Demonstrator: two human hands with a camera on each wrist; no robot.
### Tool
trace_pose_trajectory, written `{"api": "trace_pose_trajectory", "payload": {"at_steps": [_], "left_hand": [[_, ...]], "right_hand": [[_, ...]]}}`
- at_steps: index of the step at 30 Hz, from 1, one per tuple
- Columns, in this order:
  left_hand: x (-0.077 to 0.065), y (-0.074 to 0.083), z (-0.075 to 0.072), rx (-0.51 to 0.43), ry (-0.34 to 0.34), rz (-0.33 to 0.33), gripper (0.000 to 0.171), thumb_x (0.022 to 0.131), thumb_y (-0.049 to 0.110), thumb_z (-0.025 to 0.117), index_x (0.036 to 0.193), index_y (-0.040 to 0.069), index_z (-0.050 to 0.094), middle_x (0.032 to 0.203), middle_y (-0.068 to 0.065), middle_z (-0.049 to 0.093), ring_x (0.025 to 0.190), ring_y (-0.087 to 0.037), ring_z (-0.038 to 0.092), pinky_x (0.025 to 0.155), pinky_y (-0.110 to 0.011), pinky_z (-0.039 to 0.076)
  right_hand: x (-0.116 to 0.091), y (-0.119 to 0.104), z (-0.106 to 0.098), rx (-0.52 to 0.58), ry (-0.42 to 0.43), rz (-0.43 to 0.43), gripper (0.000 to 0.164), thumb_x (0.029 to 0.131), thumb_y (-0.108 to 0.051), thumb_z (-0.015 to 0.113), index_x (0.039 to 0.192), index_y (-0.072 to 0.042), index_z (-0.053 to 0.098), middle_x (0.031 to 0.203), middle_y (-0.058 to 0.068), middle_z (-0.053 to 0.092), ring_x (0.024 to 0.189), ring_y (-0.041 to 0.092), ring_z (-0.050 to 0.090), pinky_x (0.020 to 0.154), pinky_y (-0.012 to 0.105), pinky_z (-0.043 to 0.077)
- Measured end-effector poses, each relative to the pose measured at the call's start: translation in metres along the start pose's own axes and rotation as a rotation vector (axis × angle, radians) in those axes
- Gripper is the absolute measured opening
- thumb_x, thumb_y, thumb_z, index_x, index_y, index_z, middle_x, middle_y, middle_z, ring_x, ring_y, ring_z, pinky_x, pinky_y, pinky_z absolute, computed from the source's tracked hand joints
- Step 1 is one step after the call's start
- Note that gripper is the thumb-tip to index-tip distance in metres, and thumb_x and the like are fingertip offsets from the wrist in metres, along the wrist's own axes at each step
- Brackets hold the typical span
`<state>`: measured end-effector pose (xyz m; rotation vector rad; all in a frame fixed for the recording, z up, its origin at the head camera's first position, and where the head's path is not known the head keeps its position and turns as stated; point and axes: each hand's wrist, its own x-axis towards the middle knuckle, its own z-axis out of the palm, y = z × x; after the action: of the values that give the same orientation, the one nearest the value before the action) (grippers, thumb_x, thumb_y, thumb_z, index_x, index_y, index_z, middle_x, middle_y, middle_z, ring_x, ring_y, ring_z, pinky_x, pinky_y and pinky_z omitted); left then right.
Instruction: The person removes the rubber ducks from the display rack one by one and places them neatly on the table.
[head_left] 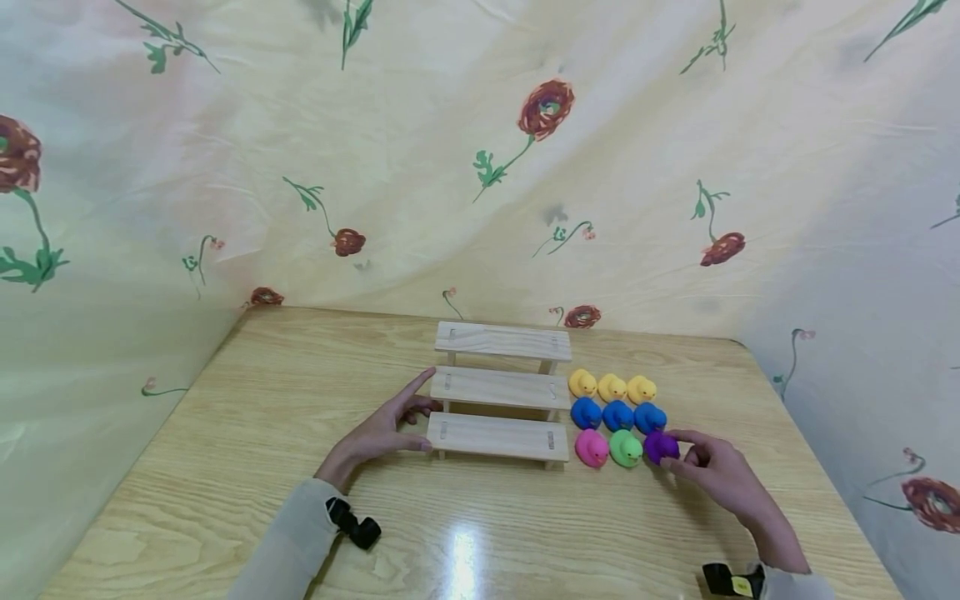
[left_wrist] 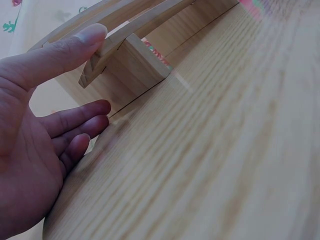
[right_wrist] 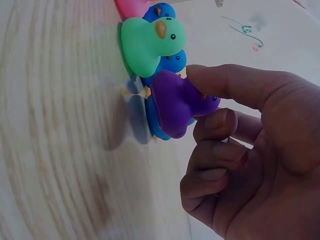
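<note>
My right hand pinches a purple rubber duck between thumb and fingers, at the right end of the front duck row. Beside it sit a green duck and a pink duck. My left hand is at the left ends of three low wooden stands. Its thumb touches the front stand, and its index finger reaches the middle stand. In the left wrist view, the other fingers are loosely bent beside the stand's leg, holding nothing.
Three blue ducks form the middle row, with three yellow ducks behind. The back stand is the farthest of the stands. Everything is on a wood-grain table, enclosed by flowered cloth.
</note>
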<state>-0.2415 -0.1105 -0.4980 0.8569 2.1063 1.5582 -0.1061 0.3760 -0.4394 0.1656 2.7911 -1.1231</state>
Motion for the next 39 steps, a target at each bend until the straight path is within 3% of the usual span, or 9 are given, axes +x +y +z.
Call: {"api": "trace_pose_trajectory", "payload": {"at_steps": [7,27,39], "left_hand": [[0.001,-0.001,-0.001,0.007,0.003,0.008,0.111,0.082,0.017,0.083,0.163,0.027,0.008,0.144,-0.019,0.056,0.122,-0.028,0.052,0.094,-0.025,0.043],[0.002,-0.002,0.0,-0.007,-0.005,0.007,0.109,0.083,0.016,0.081,0.162,0.035,0.009,0.143,-0.019,0.057,0.122,-0.027,0.052,0.095,-0.026,0.042],[0.002,-0.001,0.003,-0.011,-0.013,0.012,0.109,0.083,0.017,0.081,0.163,0.029,0.008,0.143,-0.019,0.057,0.122,-0.028,0.052,0.094,-0.025,0.042]], "right_hand": [[0.002,0.005,0.001,0.016,-0.037,0.01,0.054,0.093,-0.02,0.07,0.136,0.009,0.054,0.071,0.001,0.055,0.06,0.008,0.046,0.054,0.024,0.036],[0.004,0.014,0.001,0.022,-0.062,0.026,0.054,0.093,-0.016,0.069,0.139,0.007,0.052,0.07,0.0,0.053,0.061,0.007,0.046,0.055,0.024,0.037],[0.001,0.015,-0.001,0.019,-0.061,0.05,0.055,0.093,-0.02,0.069,0.139,0.005,0.052,0.071,0.0,0.053,0.061,0.008,0.046,0.054,0.024,0.036]]}}
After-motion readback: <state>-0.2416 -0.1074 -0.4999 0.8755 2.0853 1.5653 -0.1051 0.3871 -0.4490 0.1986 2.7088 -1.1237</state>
